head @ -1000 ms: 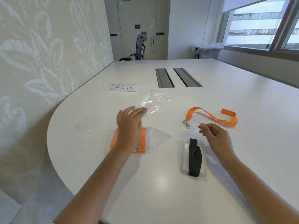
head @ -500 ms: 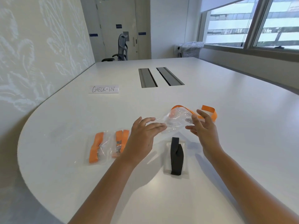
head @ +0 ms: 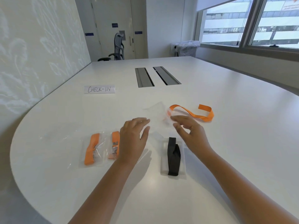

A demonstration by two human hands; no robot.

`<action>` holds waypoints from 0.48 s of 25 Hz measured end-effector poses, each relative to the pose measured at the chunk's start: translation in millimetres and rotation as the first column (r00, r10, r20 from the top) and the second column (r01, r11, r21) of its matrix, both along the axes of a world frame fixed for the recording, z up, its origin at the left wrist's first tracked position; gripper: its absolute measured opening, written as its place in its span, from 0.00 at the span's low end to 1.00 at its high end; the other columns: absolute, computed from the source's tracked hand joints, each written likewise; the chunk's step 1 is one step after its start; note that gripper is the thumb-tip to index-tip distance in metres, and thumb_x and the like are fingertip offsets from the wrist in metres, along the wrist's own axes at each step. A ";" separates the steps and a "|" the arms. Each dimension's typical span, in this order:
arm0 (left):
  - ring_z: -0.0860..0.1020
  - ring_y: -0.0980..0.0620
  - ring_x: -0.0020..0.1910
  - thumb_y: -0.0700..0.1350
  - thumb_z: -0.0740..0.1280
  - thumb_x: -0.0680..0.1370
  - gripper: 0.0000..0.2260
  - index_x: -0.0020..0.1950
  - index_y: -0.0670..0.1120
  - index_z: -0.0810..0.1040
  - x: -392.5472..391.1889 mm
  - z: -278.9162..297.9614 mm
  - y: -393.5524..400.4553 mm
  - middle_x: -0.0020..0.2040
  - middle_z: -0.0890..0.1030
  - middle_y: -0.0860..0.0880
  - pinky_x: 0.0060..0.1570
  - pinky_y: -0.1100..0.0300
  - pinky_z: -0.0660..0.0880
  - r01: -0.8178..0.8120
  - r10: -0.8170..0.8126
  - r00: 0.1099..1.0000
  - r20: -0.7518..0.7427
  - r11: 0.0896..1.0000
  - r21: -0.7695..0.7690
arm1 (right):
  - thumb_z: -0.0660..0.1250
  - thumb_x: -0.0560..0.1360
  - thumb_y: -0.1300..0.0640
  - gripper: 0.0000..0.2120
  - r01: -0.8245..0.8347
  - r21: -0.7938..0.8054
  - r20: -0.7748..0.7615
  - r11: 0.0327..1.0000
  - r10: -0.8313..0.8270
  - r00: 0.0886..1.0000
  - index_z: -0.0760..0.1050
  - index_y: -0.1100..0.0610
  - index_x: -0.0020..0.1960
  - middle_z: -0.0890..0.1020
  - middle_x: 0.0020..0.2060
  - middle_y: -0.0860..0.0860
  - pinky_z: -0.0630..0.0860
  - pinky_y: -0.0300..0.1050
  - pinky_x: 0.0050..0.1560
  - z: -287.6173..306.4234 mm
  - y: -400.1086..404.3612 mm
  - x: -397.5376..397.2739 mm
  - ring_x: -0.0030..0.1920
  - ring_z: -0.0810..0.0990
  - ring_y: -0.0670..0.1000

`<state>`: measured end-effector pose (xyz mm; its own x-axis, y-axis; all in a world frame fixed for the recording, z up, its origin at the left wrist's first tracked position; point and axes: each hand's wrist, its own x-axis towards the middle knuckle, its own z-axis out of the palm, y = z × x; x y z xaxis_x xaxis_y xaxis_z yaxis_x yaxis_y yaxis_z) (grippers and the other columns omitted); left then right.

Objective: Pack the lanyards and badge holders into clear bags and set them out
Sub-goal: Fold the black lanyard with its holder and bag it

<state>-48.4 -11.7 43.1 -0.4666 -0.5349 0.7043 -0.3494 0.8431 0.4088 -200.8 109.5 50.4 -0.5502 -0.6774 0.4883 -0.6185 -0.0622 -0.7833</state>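
On the white worktop [head: 226,159], two clear bags lie side by side at left: the first bag [head: 93,148] holds a folded orange lanyard, and so does the second bag [head: 113,145]. The left hand [head: 132,139] and right hand [head: 192,135], fingers loosely spread, meet at an empty clear bag [head: 156,110]; whether either hand grips it is unclear. Below, a black lanyard [head: 173,156] lies on a badge holder [head: 183,167]. A loose orange lanyard [head: 194,113] lies rightmost.

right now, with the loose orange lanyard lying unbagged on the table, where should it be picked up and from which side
Pinch the loose orange lanyard at its raised hump, just past the right hand, coming from above with the fingers on the strap's two edges. There the strap arches off the table, leaving room to close on it. The clip end sits behind the clear bag, so it is harder to reach.
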 end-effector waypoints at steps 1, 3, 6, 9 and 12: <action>0.77 0.51 0.51 0.46 0.66 0.76 0.13 0.59 0.47 0.78 -0.9 -0.1 4.1 0.54 0.81 0.50 0.54 0.56 0.74 0.057 -0.057 0.998 -0.008 0.993 0.108 | 0.65 0.76 0.54 0.11 -0.028 0.045 -0.127 0.999 0.034 0.991 0.77 0.45 0.58 0.76 0.54 0.34 0.66 0.26 0.57 -0.7 -0.6 4.0 0.56 0.73 0.33; 0.78 0.56 0.44 0.53 0.65 0.74 0.18 0.61 0.47 0.76 -4.3 -0.2 10.6 0.51 0.80 0.53 0.46 0.68 0.73 0.162 -0.159 0.987 -0.036 0.933 0.320 | 0.63 0.77 0.53 0.13 -0.087 0.147 -0.282 0.985 0.126 0.951 0.76 0.47 0.61 0.74 0.57 0.35 0.62 0.28 0.61 -2.3 -2.7 10.6 0.58 0.67 0.32; 0.77 0.57 0.37 0.60 0.60 0.72 0.16 0.50 0.49 0.76 -9.3 -1.9 15.8 0.44 0.80 0.54 0.35 0.74 0.69 0.123 -0.123 0.992 -0.026 0.910 0.396 | 0.63 0.77 0.54 0.15 -0.175 0.253 -0.338 0.951 0.257 0.905 0.75 0.47 0.63 0.76 0.61 0.40 0.63 0.33 0.60 -4.0 -5.0 16.3 0.58 0.66 0.33; 0.79 0.53 0.36 0.52 0.60 0.77 0.12 0.49 0.45 0.78 -8.7 -3.4 15.3 0.41 0.83 0.49 0.34 0.67 0.73 0.014 0.009 0.998 -0.068 0.941 0.339 | 0.63 0.77 0.53 0.16 -0.197 0.268 -0.296 0.943 0.275 0.915 0.74 0.47 0.64 0.74 0.63 0.40 0.66 0.42 0.65 -4.6 -5.9 18.6 0.62 0.69 0.39; 0.75 0.51 0.31 0.48 0.63 0.78 0.12 0.39 0.43 0.78 -5.8 -0.5 11.5 0.35 0.81 0.46 0.30 0.58 0.71 -0.155 0.160 0.987 -0.017 0.972 0.178 | 0.61 0.78 0.50 0.18 -0.100 0.312 -0.275 0.945 0.191 0.942 0.70 0.46 0.67 0.72 0.66 0.40 0.61 0.51 0.71 -4.9 -6.5 17.4 0.67 0.67 0.44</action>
<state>-54.2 -0.3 42.6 -0.3462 -0.7165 0.6057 -0.4567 0.6926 0.5583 -183.4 103.0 45.5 -0.2949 -0.8751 0.3836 -0.8266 0.0322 -0.5619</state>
